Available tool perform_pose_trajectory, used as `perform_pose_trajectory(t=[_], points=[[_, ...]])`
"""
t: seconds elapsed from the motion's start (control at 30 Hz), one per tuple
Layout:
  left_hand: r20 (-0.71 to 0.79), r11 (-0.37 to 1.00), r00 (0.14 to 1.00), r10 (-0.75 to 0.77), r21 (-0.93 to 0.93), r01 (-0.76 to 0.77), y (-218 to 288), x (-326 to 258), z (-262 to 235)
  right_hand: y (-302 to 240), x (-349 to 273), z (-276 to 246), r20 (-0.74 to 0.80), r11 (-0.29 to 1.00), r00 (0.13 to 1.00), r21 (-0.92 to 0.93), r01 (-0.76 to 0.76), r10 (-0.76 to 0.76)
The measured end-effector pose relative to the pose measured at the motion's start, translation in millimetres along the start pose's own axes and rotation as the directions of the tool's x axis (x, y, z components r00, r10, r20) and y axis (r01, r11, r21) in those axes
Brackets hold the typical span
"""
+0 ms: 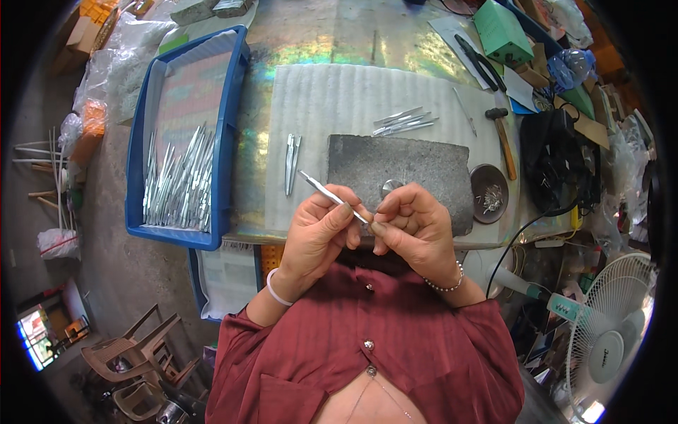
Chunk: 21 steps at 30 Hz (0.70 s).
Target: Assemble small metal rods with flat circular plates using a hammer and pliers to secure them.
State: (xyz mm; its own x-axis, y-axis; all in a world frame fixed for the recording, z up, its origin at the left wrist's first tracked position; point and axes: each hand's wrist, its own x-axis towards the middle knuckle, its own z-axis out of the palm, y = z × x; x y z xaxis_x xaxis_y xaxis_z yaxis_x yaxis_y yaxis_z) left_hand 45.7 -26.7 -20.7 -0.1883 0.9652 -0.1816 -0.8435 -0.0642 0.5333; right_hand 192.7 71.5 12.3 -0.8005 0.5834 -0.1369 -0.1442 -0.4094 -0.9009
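Observation:
My left hand is closed round a slim silver metal rod, which tilts with its narrow tip up and to the left. At the rod's lower end, the thumb and forefinger of my right hand are pinched together; what they hold, if anything, is too small to make out. Both hands are just above the near edge of a grey stone block. A small round metal piece shows on the block behind my right fingers. To its right, a dark round dish contains small silver pins.
A blue tray at left contains many slim silver rods. More rods lie on the white foam sheet, some left of the block. A hammer, black-handled pliers, a green box and a fan are at right.

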Motion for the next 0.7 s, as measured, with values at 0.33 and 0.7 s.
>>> perform_pose_trajectory(t=[0.33, 0.7], points=[[-0.005, 0.999, 0.999, 0.036, 0.04, -0.036, -1.1, -0.2, -1.8, -0.4, 1.0, 1.1, 0.034, 1.0, 0.999, 0.014, -0.018, 0.018], [0.013, 1.0, 1.0, -0.009, -0.022, 0.01, -0.9, -0.1, -4.2, 1.8, 1.1, 0.4, 0.034, 0.998, 0.999, 0.047, -0.035, 0.034]])
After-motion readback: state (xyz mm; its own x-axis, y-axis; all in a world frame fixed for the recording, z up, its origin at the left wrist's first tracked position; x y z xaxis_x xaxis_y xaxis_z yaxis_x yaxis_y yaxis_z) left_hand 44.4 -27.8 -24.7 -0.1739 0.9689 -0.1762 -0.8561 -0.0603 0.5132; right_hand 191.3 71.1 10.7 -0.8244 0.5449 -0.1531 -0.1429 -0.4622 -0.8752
